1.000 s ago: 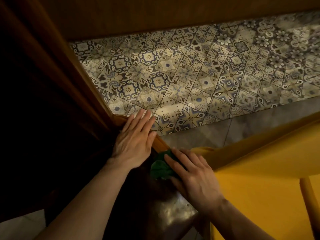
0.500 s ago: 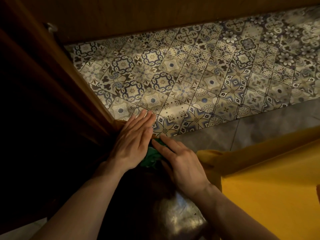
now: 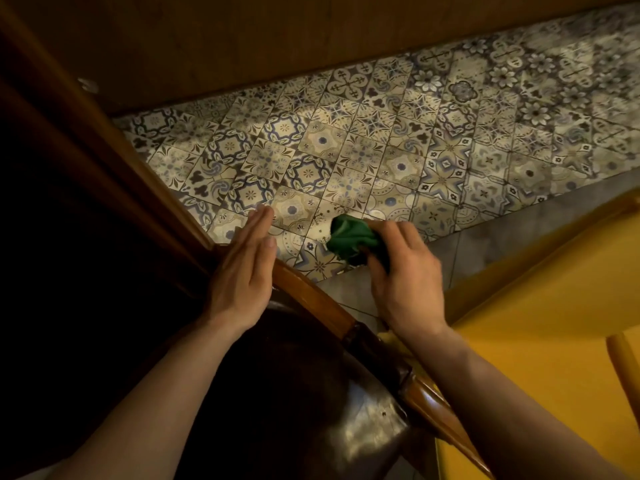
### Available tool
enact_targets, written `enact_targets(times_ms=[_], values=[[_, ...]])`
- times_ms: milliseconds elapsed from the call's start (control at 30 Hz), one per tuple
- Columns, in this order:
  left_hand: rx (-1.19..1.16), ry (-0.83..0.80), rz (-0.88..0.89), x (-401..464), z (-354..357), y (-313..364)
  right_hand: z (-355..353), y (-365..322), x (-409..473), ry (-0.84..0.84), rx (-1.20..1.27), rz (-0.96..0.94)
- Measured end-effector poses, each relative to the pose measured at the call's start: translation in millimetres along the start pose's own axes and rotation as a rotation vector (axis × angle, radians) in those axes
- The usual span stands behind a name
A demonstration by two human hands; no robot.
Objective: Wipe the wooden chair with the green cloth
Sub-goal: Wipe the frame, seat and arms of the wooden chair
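Green cloth: crumpled green fabric cloth [image 3: 349,239] bunched in the right hand, held above the patterned floor, just off the chair's curved rail and not touching it.
Right hand: bare right hand [image 3: 403,271] closed around the cloth, fingers curled over its rear part — front folds stick out toward the left.
Wooden chair: dark wooden chair with a curved, glossy brown rail [image 3: 311,292], low in the head view; rail runs diagonally from under the left hand down to the lower right, with a shiny dark seat surface inside the curve.
Left hand: bare left hand [image 3: 242,271] flat and open, fingers straight and together, holding nothing; palm side rests at the upper end of the rail.
Gap between hands: near each other, apart, cloth between them.
Floor: ornate blue-and-cream patterned tile floor [image 3: 398,140] beyond the chair, bordered by plain grey tiles.
Right side: bright yellow surface [image 3: 554,306] — hard to tell what it belongs to.
Left side: dark brown wooden panel edge [image 3: 114,161], mostly in shadow.
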State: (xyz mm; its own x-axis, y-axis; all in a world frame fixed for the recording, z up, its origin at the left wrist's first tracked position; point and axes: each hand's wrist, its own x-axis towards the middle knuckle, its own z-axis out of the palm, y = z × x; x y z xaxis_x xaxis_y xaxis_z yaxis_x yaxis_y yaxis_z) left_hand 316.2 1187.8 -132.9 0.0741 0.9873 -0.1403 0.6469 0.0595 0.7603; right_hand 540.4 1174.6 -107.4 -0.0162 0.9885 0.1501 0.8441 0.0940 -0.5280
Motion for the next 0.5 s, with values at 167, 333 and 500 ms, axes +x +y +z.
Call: enact_targets(times_ms=[167,333,500], values=[[0.201,-0.070,0.131,-31.6,18.6,21.0,-44.5,17.6,-49.5,0.077,0.014,0.015],[0.354,-0.194,0.375,-69.8,58.2,47.1,-63.7,24.9,-120.6,0.050,-0.073,0.058],[0.437,-0.325,0.497,-100.0,99.8,58.5,-47.8,29.3,-175.6,-0.191,-0.236,0.106]])
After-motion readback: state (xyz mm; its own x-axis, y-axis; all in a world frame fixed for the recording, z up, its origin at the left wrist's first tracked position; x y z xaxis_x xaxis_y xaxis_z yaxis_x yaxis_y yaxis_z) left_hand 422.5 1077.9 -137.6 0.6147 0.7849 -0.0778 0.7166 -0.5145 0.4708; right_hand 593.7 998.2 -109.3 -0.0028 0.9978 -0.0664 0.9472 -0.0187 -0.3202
